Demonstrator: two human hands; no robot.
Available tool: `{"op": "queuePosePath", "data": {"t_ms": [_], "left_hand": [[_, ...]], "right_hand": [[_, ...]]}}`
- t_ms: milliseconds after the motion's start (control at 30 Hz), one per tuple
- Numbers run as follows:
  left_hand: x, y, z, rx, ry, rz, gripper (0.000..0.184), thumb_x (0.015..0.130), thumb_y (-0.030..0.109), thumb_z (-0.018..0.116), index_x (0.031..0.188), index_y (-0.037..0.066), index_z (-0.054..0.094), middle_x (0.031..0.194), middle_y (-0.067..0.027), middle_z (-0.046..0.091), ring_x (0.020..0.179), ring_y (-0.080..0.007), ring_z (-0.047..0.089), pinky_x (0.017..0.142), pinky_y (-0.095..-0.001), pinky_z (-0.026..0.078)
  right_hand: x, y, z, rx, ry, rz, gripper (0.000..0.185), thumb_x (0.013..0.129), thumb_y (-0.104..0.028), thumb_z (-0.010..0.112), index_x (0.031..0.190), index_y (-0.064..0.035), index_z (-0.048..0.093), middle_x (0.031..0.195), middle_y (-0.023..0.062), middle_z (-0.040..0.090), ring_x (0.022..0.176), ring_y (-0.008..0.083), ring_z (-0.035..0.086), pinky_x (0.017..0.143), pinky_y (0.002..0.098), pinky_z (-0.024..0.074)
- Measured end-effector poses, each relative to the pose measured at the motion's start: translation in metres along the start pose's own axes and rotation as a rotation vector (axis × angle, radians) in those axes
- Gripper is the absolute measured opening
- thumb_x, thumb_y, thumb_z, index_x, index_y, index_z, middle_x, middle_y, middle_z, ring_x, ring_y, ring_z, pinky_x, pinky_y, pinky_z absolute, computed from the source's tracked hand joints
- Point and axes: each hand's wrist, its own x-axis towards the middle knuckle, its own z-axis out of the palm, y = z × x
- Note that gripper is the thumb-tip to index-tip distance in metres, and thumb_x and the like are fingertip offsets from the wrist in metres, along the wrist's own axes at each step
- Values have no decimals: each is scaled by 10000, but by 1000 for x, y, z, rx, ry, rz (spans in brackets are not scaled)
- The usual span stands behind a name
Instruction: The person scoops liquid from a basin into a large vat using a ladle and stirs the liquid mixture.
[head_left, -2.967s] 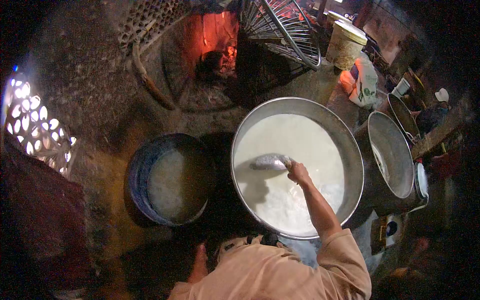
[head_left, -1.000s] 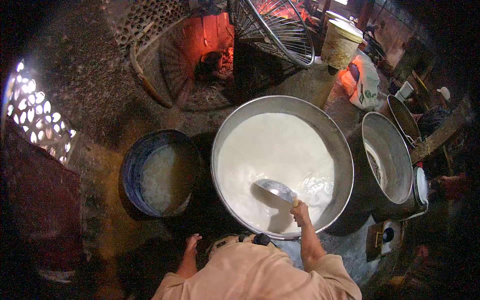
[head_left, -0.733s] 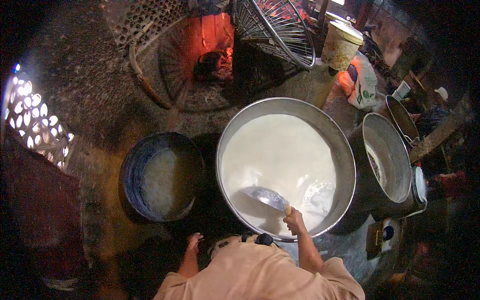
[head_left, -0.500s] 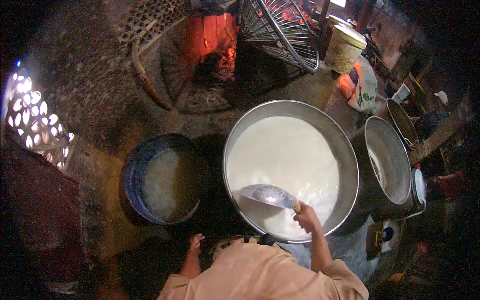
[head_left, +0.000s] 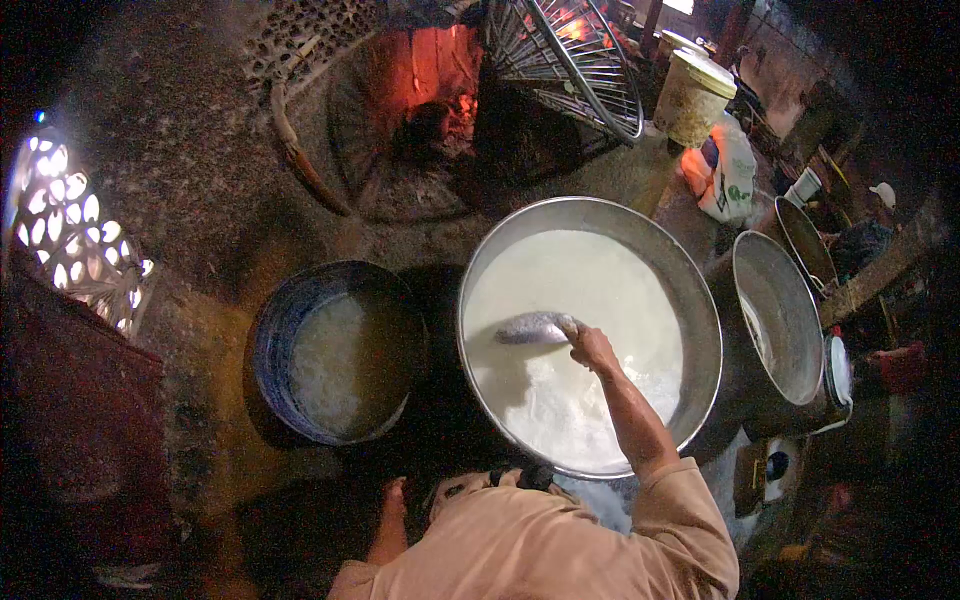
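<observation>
My right hand [head_left: 594, 350] is wrapped round the handle of a metal ladle [head_left: 536, 328], whose bowl is tilted over the white liquid [head_left: 570, 270]. The liquid lies in a large round metal pot [head_left: 703, 345], and its surface is frothy below the ladle. My left hand [head_left: 396, 490] hangs low beside my body, near the blue tub; its fingers are too dark and small to make out. The blue tub [head_left: 275, 350] stands left of the pot with cloudy liquid in it.
A second metal pot [head_left: 800, 350] stands right of the large one. Behind are a glowing fire opening [head_left: 430, 70], a wire basket [head_left: 600, 110], a lidded bucket [head_left: 690, 105] and a plastic bag [head_left: 735, 175]. A person in a pale cap [head_left: 884, 194] is at the far right.
Over the last half second my right hand and the ladle have moved forward, away from my body, towards the pot's middle. My left hand has dropped slightly and its fingers show less.
</observation>
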Motion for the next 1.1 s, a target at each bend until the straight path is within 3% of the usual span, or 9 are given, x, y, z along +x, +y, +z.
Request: {"op": "queuePosePath", "data": {"t_ms": [100,233,300,400,500,733,833,933,1100], "left_hand": [[-73,77,70,-210,-32,30,504,827,402,554,1200,63,545,1192,-100,573,1051,-282,540,860,-450,446],[47,-31,-4,-78,95,-158,473,790,429,580,1139,110,588,1197,-101,575,1139,-325,475,929,-516,374],[49,-19,6,-105,98,-248,457,771,442,594,1108,134,609,1199,-102,576,1183,-347,442,963,-549,338],[44,-12,-4,365,-271,845,418,818,352,562,1134,79,571,1083,-106,624,1075,-314,533,913,-488,408],[40,28,42,126,163,-134,420,842,277,517,1195,50,518,1084,-132,616,968,-281,595,867,-446,447],[31,41,76,184,146,-176,436,866,257,479,1249,49,478,1090,-125,617,904,-267,618,760,-418,479],[27,33,77,192,145,-208,435,855,244,503,1242,47,484,1090,-127,616,889,-269,620,736,-411,484],[18,24,80,176,160,-239,439,833,215,538,1229,31,489,1088,-136,611,874,-276,622,748,-420,490],[21,-14,73,107,182,-30,408,794,137,584,1155,-39,512,1047,-148,607,864,-283,619,771,-432,508]], "right_hand": [[-20,11,14,-111,-30,34,308,712,-38,519,1007,6,591,817,220,653,643,319,659,473,397,529],[-56,29,13,-147,-121,144,274,696,-73,543,943,27,608,824,219,655,703,343,657,580,427,545],[-75,46,20,-197,-114,116,271,686,-93,559,921,31,615,818,217,655,745,359,653,654,442,547],[-98,75,35,-258,-204,163,410,689,-93,538,1095,-55,579,948,210,633,842,373,630,730,434,532],[-126,117,52,-309,-208,127,521,691,-89,523,1211,-124,526,1012,197,612,856,368,618,729,437,527],[-200,180,19,-353,-236,101,489,723,-122,516,1211,-109,542,1018,204,619,873,383,618,788,442,503],[-224,128,-59,-163,-199,421,358,762,-139,517,1100,-55,600,967,228,630,886,392,616,810,457,481],[-242,137,-93,-58,19,425,254,781,-124,541,994,-14,623,901,242,634,882,391,619,787,458,475],[-245,146,-151,87,136,300,320,692,-33,606,1011,-8,606,853,200,655,734,258,642,686,348,493]]}}
